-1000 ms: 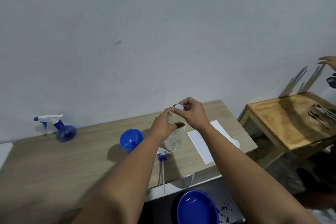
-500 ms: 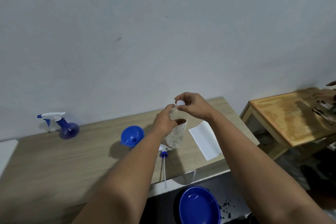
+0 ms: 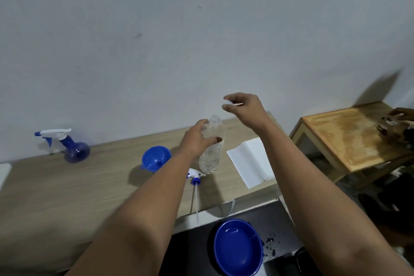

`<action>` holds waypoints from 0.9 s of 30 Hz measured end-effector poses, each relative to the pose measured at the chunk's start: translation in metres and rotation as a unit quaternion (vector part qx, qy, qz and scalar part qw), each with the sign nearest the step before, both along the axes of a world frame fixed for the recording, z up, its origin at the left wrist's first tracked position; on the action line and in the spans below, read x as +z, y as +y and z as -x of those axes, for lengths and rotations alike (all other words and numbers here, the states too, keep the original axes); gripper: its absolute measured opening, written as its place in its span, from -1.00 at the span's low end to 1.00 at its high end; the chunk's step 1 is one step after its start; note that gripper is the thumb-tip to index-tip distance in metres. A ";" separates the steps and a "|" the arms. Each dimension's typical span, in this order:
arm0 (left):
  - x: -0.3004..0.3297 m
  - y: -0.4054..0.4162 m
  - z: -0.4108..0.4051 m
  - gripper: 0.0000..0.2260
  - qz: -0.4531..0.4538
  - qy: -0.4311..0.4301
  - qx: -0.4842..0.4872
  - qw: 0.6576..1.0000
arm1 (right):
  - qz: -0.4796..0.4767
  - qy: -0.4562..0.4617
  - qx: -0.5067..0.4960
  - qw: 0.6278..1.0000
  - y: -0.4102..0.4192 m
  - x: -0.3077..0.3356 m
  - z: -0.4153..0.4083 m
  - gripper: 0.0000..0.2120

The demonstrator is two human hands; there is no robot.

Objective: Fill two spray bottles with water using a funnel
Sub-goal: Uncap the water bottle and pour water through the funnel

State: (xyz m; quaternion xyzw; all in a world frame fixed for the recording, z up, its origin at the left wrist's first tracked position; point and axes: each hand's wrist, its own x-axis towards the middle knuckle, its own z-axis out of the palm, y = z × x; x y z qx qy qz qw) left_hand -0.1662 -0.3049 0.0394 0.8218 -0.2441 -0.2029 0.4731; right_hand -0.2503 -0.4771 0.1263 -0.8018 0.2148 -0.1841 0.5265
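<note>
Head view shows the left hand (image 3: 197,141) gripping the upper body of a clear water bottle (image 3: 211,148) that stands upright on the wooden table (image 3: 67,186), fingers and thumb curled round it. Above and to the right, clear of the bottle, the right hand (image 3: 244,107) pinches a small white cap (image 3: 226,102) between thumb and fingertips, and the bottle's neck looks open.

Judged from how things lie, the task is early. Only 1 spray bottle (image 3: 74,148) is plainly in view, a blue round-bodied one at the far left of the table, well apart from the hands, with its trigger head on. I cannot tell how much water it holds. A second sprayer head (image 3: 194,176) with its dip tube (image 3: 196,201) lies flat on the table just below the water bottle, so a second bottle seems to be open somewhere, but I cannot see its body. The blue funnel (image 3: 155,158) rests tilted on the table beside the left wrist, seated in no bottle.

Left to do, as I read it: seat the funnel in a spray bottle, pour, repeat for the other, and screw both heads on.

Also present are a white folded paper (image 3: 251,161) right of the bottle, a blue bowl (image 3: 238,246) holding a little liquid below the table edge, and a second wooden table (image 3: 349,134) at right, where another person's hand (image 3: 401,114) shows
</note>
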 end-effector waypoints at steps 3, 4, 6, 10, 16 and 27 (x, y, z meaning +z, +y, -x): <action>0.000 -0.001 0.001 -0.32 0.006 -0.004 0.006 1.000 | -0.059 0.010 -0.079 0.995 -0.011 -0.036 0.011 -0.71; 0.000 -0.001 0.002 -0.33 0.005 -0.006 0.007 1.000 | -0.072 0.035 -0.100 0.992 -0.012 -0.059 0.017 -0.73; 0.001 -0.002 0.002 -0.33 0.002 -0.011 0.007 1.000 | -0.062 0.115 -0.115 0.985 -0.009 -0.106 0.030 -0.78; -0.004 -0.003 -0.002 -0.30 -0.008 -0.015 0.006 1.000 | -0.001 0.299 -0.055 0.953 0.010 -0.193 0.055 -0.77; -0.009 -0.004 -0.001 -0.31 0.000 -0.021 0.012 1.000 | 0.075 0.376 -0.024 0.923 0.043 -0.243 0.066 -0.78; 0.010 0.007 0.014 -0.05 -0.026 0.009 -0.007 1.000 | 0.025 0.135 -0.069 0.988 0.046 -0.183 0.048 -0.05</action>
